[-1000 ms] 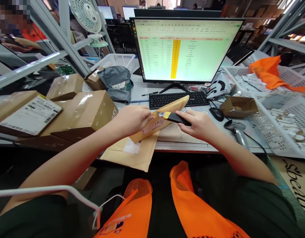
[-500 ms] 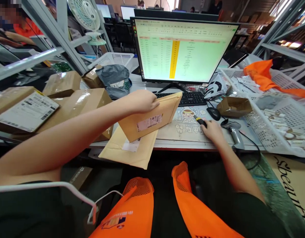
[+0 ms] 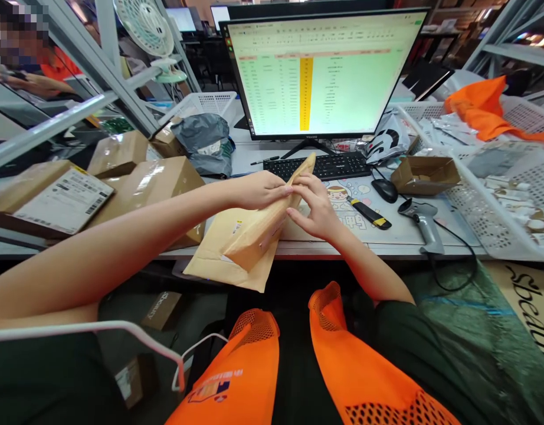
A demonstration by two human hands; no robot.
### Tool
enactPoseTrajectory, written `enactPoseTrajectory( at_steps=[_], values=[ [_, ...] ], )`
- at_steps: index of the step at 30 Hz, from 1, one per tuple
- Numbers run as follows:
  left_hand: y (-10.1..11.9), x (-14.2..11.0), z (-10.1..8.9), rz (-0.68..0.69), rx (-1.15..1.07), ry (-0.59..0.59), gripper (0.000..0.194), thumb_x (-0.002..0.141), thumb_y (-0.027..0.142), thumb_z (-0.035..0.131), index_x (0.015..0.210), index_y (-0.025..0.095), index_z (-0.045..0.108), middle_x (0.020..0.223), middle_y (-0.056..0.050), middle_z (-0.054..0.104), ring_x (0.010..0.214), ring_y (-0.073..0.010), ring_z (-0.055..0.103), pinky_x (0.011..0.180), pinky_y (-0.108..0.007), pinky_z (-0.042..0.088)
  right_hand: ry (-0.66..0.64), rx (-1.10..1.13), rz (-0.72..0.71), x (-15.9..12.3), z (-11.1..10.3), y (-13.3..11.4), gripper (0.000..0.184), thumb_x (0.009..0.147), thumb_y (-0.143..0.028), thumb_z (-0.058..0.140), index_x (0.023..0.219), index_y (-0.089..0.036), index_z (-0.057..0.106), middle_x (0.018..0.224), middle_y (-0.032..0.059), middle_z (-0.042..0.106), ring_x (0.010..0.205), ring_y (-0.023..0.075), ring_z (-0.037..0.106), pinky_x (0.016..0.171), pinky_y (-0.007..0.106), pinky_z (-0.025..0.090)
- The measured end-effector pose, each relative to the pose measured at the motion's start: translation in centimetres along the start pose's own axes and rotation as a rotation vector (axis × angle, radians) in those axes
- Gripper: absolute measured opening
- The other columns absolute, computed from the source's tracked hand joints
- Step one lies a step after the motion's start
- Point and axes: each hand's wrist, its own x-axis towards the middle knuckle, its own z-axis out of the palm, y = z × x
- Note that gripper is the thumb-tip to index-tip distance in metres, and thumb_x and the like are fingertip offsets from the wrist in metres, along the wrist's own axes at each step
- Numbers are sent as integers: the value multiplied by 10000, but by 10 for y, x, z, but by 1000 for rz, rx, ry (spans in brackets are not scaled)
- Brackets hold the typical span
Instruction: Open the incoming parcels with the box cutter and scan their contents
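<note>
A lit monitor [image 3: 320, 77] stands at the back of a crowded white desk [image 3: 242, 158] in a busy workroom, a pale fan [image 3: 146, 26] behind the metal frame at left. From my head camera, I hold a tan padded envelope [image 3: 265, 227] tilted at the desk's front, my left hand [image 3: 258, 190] closed over its upper edge, my right hand [image 3: 315, 206] pinching that edge between thumb and fingers. Below it, a second envelope [image 3: 212, 239] juts past the desk's front edge; I cannot tell whether the two touch. To my right, a black-and-yellow utility knife [image 3: 369, 213] lies on the printed mat [image 3: 358, 238], near the mouse [image 3: 384, 190] and a gray scanner [image 3: 428, 227]. The black keyboard [image 3: 338, 167] sits before the screen, while taped cartons [image 3: 154, 189] and a gray plastic bag [image 3: 205, 144] crowd my left.
</note>
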Motion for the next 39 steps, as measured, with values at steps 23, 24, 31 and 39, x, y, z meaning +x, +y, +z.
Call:
enactPoseTrajectory(
  at_steps=[23,24,31,39],
  values=[
    [30,-6,-12,-461,543,-65,483,1031,423,440,928,162,833,827,-149,750,814,-277,680,698,-351,394,-455,-371,-273,-14,-18,-44,234,1017,-261,612,799,-186,654,770,47,685,832,213,546,1027,436,295],
    [30,-9,-13,-470,587,-73,434,1009,389,477,897,160,829,806,-147,743,802,-275,672,700,-356,386,-495,-341,-313,-15,-18,-42,216,978,-185,609,765,-190,644,742,39,674,797,205,535,1006,415,321],
    [-21,-30,-18,-403,737,-25,425,1013,414,486,800,180,770,835,-89,751,718,-204,586,655,-323,297,-371,-259,-384,-49,-56,-31,280,927,-85,544,701,-250,554,704,5,626,744,209,505,1093,395,393],
    [46,2,-12,-251,508,112,212,946,256,620,927,126,787,891,-191,711,959,-321,671,843,-383,418,-287,-381,-269,-18,-10,-31,230,973,-199,594,746,-218,623,763,30,675,794,210,524,1069,439,356]
  ],
)
